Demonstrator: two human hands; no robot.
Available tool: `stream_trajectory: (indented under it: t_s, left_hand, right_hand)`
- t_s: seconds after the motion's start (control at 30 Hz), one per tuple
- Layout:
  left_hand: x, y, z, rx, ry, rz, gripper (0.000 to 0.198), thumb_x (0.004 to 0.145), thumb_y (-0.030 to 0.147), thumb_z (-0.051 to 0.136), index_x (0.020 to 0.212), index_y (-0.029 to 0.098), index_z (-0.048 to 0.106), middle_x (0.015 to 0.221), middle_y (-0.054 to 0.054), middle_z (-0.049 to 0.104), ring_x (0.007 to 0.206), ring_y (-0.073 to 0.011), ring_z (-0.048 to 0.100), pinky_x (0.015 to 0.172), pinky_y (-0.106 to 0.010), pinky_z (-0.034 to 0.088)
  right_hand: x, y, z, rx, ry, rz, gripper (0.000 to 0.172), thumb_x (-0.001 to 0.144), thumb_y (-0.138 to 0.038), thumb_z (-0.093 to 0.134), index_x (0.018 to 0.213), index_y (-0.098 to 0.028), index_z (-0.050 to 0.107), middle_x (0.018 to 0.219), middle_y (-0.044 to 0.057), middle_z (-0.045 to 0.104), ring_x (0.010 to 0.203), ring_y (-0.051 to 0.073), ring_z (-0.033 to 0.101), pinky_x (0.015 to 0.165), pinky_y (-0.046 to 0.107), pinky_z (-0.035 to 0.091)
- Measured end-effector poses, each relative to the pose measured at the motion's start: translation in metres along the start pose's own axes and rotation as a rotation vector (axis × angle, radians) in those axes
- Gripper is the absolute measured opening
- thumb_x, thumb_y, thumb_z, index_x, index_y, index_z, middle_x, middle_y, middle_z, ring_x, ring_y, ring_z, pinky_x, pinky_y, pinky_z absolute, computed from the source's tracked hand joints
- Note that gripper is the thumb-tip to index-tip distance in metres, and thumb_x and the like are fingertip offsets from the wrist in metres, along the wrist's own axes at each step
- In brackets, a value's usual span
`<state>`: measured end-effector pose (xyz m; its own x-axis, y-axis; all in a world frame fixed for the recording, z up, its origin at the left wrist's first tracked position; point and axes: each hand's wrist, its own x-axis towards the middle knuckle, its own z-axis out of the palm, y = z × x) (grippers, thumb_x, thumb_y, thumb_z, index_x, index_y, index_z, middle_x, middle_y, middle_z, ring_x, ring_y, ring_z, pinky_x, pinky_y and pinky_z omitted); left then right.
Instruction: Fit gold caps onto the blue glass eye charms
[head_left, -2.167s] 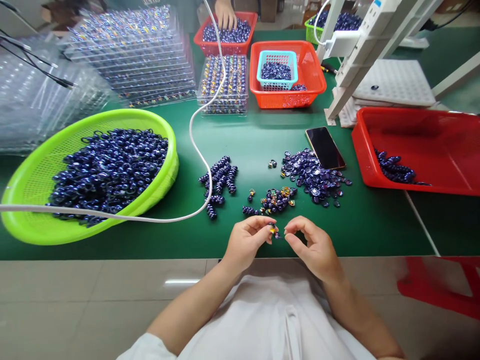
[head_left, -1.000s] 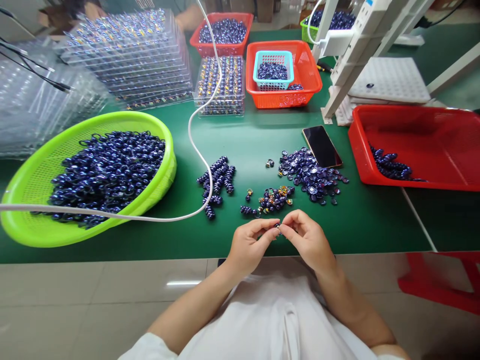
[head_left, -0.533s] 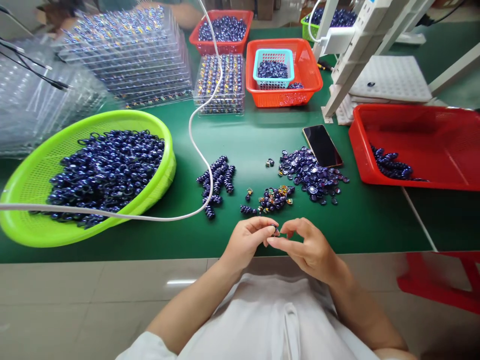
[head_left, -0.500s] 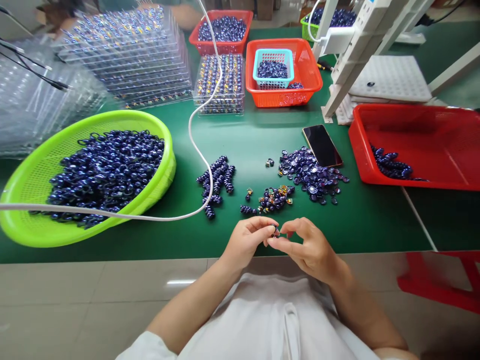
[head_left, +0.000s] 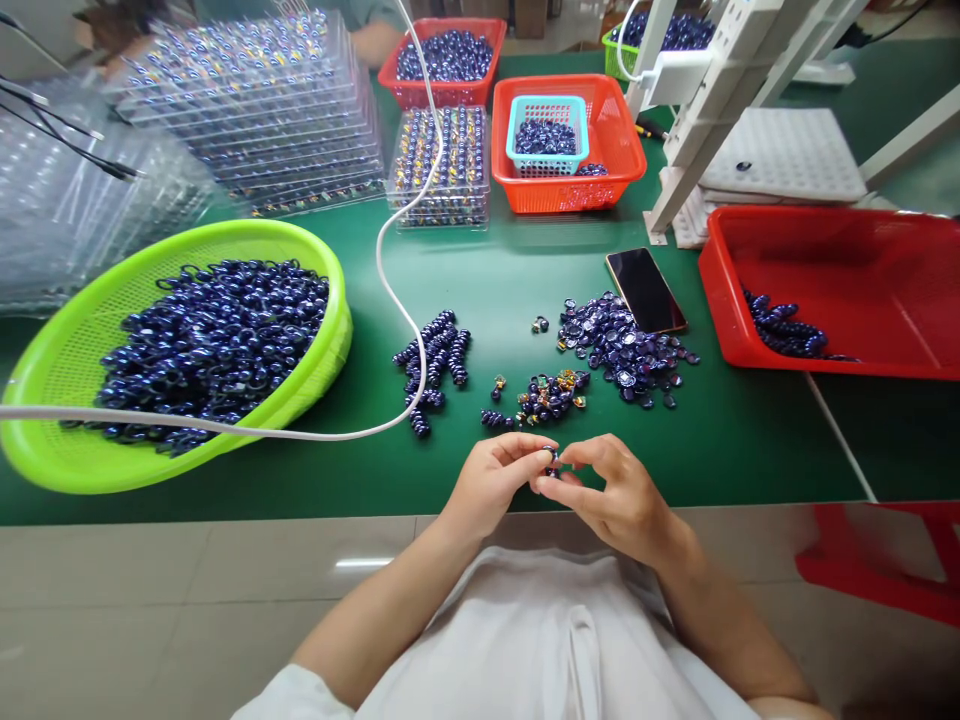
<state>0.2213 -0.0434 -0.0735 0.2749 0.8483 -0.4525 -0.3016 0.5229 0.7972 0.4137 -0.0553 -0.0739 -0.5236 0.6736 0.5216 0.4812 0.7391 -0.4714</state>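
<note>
Close to the table's front edge, my left hand (head_left: 495, 480) pinches a small shiny dark-blue piece (head_left: 552, 462) between thumb and forefinger. My right hand (head_left: 619, 492) meets it from the other side, its thumb and forefinger closed at the same piece; the fingers partly cover it. Just beyond lies a small heap of dark-blue pieces with gold-coloured bits (head_left: 553, 396). Behind that, to the right, is a pile of flat dark-blue caps (head_left: 626, 350). Stacked dark-blue rings in short rows (head_left: 435, 365) lie to the left.
A green basket (head_left: 341, 330) full of dark-blue rings stands left, crossed by a white cable (head_left: 382, 255). A phone (head_left: 645, 290) touches the cap pile. Stacked clear trays (head_left: 360, 150), an orange basket (head_left: 630, 150), a red bin (head_left: 885, 290) and a white metal post (head_left: 697, 130) stand around.
The small piece between my fingertips has turned slightly and shows more of its dark surface. Both hands stay in nearly the same place.
</note>
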Motion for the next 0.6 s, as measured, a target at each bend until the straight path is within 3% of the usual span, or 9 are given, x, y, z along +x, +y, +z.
stream_trajectory:
  t_s: [0.1,0.23,0.47,0.6]
  left_hand:
    - [0.002,0.001,-0.001,-0.008,-0.019,-0.030,0.023,0.073,0.028,0.081,0.089,0.012,0.077,0.069,-0.004,0.071,0.058,-0.0104,0.059,0.060,-0.022,0.048]
    - [0.002,0.002,-0.001,-0.009,-0.033,-0.013,0.022,0.074,0.028,0.080,0.090,0.012,0.077,0.074,-0.004,0.072,0.059,-0.0095,0.058,0.058,-0.021,0.048]
    - [-0.007,0.009,0.006,0.153,0.033,0.095,0.021,0.076,0.029,0.078,0.090,0.014,0.078,0.073,-0.003,0.071,0.059,-0.0098,0.058,0.060,-0.021,0.050]
    - [-0.012,0.009,0.010,0.223,0.054,0.145,0.019,0.077,0.027,0.076,0.092,0.015,0.079,0.076,-0.004,0.073,0.062,-0.0116,0.061,0.060,-0.022,0.051]
  right_hand:
    - [0.002,0.000,-0.002,-0.049,-0.009,-0.032,0.037,0.086,-0.003,0.064,0.113,-0.029,0.066,0.101,0.005,0.063,0.083,0.016,0.060,0.072,0.034,0.046]
    - [0.002,0.002,-0.001,0.059,0.033,-0.031,0.034,0.086,-0.002,0.060,0.114,-0.021,0.063,0.099,0.007,0.067,0.085,0.018,0.062,0.073,0.033,0.050]
    - [-0.001,-0.005,0.005,0.235,0.224,0.224,0.036,0.083,0.000,0.061,0.111,-0.023,0.060,0.095,0.004,0.069,0.086,0.017,0.065,0.075,0.031,0.055]
    - [0.000,-0.009,0.007,0.241,0.245,0.265,0.033,0.085,-0.003,0.062,0.110,-0.026,0.062,0.095,0.004,0.068,0.085,0.017,0.066,0.073,0.031,0.055]
